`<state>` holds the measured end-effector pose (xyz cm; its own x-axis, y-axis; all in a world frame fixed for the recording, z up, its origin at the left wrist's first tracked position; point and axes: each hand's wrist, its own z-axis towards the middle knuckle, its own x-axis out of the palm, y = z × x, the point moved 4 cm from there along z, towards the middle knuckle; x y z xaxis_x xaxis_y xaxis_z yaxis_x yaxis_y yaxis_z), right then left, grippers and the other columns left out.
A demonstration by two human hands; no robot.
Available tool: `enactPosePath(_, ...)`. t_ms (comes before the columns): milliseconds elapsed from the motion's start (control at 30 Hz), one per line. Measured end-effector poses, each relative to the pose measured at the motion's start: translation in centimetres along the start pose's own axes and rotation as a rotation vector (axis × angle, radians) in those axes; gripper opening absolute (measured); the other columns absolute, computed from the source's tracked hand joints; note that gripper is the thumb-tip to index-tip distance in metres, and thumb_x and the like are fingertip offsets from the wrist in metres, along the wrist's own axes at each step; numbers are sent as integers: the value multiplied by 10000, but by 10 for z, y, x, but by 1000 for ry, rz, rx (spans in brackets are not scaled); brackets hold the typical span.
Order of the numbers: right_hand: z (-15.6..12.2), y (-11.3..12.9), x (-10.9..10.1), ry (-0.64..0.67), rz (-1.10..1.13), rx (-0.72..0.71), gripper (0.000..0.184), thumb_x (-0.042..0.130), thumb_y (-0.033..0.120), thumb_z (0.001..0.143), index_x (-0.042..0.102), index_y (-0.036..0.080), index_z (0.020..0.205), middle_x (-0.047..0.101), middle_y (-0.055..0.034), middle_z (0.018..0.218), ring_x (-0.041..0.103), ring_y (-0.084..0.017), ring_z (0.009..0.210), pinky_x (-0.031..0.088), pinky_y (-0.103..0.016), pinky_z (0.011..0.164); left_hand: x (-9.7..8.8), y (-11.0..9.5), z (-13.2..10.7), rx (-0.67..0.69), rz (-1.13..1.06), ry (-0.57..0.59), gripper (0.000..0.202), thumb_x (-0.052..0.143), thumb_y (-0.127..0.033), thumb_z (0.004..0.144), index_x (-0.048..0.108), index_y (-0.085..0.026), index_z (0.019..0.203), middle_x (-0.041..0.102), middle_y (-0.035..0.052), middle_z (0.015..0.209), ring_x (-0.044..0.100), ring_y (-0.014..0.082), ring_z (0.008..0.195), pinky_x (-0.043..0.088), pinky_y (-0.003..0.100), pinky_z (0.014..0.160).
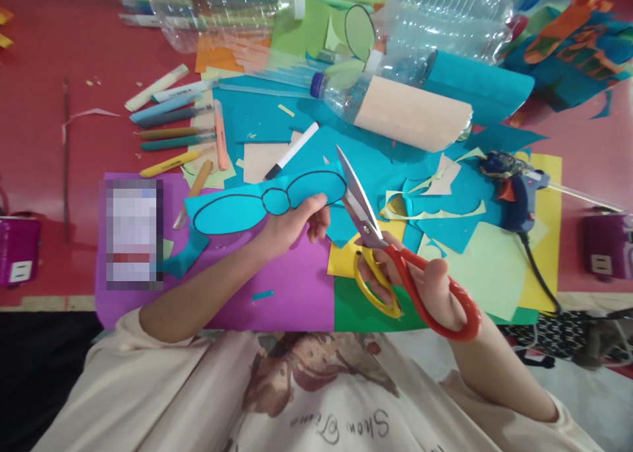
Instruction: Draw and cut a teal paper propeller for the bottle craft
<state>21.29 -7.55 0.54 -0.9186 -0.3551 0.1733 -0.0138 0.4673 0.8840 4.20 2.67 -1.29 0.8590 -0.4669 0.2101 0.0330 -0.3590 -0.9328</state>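
Observation:
A blue paper strip (230, 213) carries a black-outlined bow shape: two long ovals joined by a small circle. My left hand (301, 221) pinches its lower right part, thumb on top and fingers underneath. In my right hand (430, 284) are large scissors (368, 224) with one red and one yellow handle. Their blades are spread apart and point away from me, at the right end of the strip. A white marker with a black end (293, 150) lies just beyond the strip.
Plastic bottles (222, 16) lie at the back, one wrapped in beige paper (413, 113). Pens (171, 115) sit at the left, near a blurred phone-like object (133, 234). At the right are paper scraps (435, 208) and a glue gun (517, 198) with its cord.

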Motion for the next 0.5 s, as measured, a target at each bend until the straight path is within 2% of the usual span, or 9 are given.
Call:
enactPosePath(200,2,3,3,-3,71,-57,750,264,859,778,564,285,1157,441,38,631,336,-106,445,385,-280,455,0,-6,-2,16,51,15,440,522,-488,843,542,-183,526,529,-22,458,487,74,418,422,205,458)
enactPosePath(367,2,1,2,46,90,-94,727,290,847,782,549,302,1186,439,48,668,325,-79,435,429,-276,499,-2,-5,-1,16,33,-4,407,533,-461,818,544,-178,526,543,-28,453,492,71,404,432,203,464)
enactPosePath(500,0,-1,0,67,104,-108,677,328,810,810,529,311,1222,405,49,650,317,-84,438,350,-250,415,-3,-4,1,28,2,-28,361,535,-424,792,564,-177,530,549,-33,441,483,67,374,418,201,436)
